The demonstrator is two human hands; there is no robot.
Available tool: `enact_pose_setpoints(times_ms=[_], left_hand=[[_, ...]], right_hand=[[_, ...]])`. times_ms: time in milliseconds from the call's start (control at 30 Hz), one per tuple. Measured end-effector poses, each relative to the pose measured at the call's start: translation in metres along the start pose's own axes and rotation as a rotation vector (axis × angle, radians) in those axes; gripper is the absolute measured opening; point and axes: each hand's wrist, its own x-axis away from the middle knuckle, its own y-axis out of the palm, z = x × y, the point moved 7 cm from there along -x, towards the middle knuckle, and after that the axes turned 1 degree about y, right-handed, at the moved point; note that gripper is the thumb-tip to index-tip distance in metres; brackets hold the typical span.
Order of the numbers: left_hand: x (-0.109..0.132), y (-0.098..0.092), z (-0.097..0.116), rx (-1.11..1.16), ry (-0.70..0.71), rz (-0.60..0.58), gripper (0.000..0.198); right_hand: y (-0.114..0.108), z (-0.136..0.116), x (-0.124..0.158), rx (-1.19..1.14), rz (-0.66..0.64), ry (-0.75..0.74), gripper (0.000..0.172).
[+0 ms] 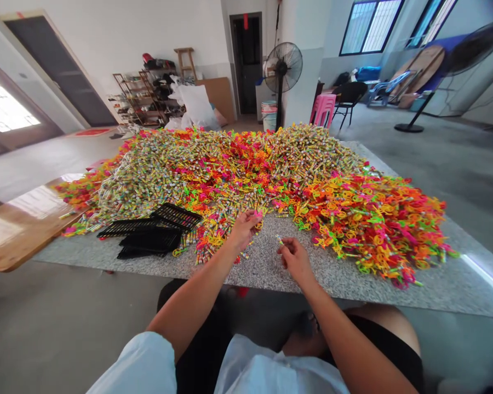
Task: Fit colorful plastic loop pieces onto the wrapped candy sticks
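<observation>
My left hand point(243, 230) is raised over the near edge of the heap, its fingers pinched on a small pink plastic piece point(258, 214). To its right, just above the stone tabletop point(271, 268), my right hand point(294, 258) pinches a short, pale patterned tube point(279, 239). The two hands are apart. Beyond them spreads a heap of similar short tubes point(148, 169), mixed with bright plastic pieces. A mound of orange, yellow, pink and green looped pieces point(365, 219), many with tubes on them, lies right of my right hand.
Black slotted plastic trays point(150, 241) are stacked loosely at the left front. A wooden tabletop point(20, 230) adjoins on the left. Behind the table stand a pedestal fan point(280, 68), pink stools point(324, 109) and a cluttered shelf rack point(137, 96).
</observation>
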Motion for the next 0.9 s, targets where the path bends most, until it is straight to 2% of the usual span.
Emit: enact_pose_setpoints(times_ms=[100, 267, 567, 733, 900], left_hand=[[0.022, 0.020, -0.011, 0.123, -0.064, -0.078, 0.046], [0.040, 0.036, -0.014, 0.068, -0.066, -0.117, 0.037], [0.048, 0.042, -0.014, 0.025, -0.054, -0.071, 0.036], [0.057, 0.048, -0.015, 0.075, -0.062, -0.103, 0.032], [0.061, 0.052, -0.017, 0.143, -0.091, -0.117, 0.029]], right_hand=[[0.006, -0.021, 0.001, -0.087, 0.000, -0.014, 0.036], [0.001, -0.031, 0.000, -0.218, 0.044, 0.017, 0.033], [0.001, -0.040, 0.008, -0.153, -0.019, -0.032, 0.035], [0.000, -0.037, 0.009, -0.098, 0.031, -0.023, 0.036], [0.000, -0.037, 0.010, -0.150, 0.000, -0.013, 0.036]])
